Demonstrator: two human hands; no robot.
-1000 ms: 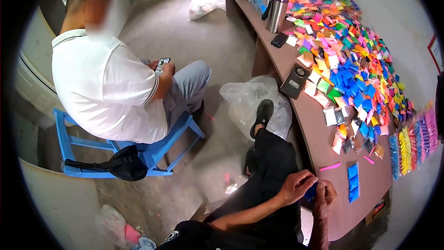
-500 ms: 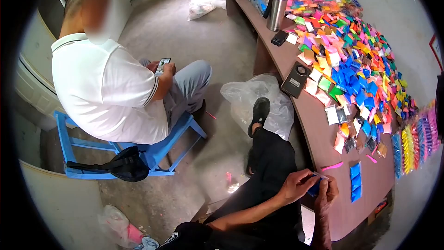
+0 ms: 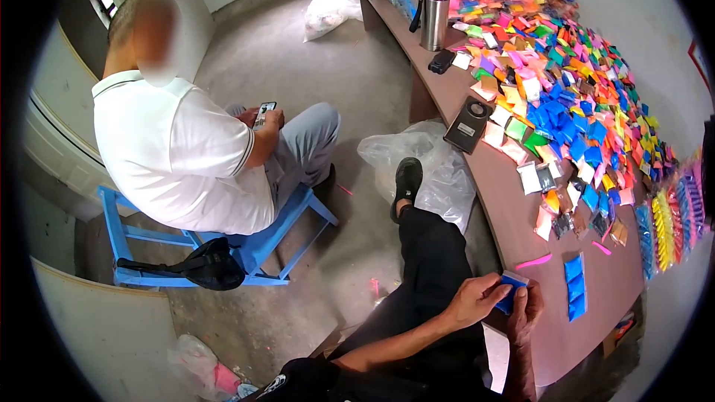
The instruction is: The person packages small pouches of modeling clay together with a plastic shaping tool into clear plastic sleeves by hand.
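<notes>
Between my two hands is a small blue packet (image 3: 511,290) with a pale upper edge, held above my lap by the table's near edge. My left hand (image 3: 474,301) pinches its left side with thumb and fingers. On the other side, my right hand (image 3: 526,308) grips the packet with its thumb against the blue face. A strip of joined blue packets (image 3: 575,288) lies on the table to the right of my hands. Just beyond my hands lies a pink plastic tool (image 3: 534,261), and a second pink piece (image 3: 602,248) rests farther right.
A big heap of colourful packets (image 3: 555,115) covers much of the table (image 3: 495,193). Along its left edge stand a steel flask (image 3: 434,16) and a dark speaker-like box (image 3: 468,125). A seated person (image 3: 179,149) holds a phone at left. A clear plastic bag (image 3: 439,179) lies on the floor.
The packet in my hands has tilted, so more of its blue face shows. My hands stay close together in nearly the same place. The view has shifted slightly.
</notes>
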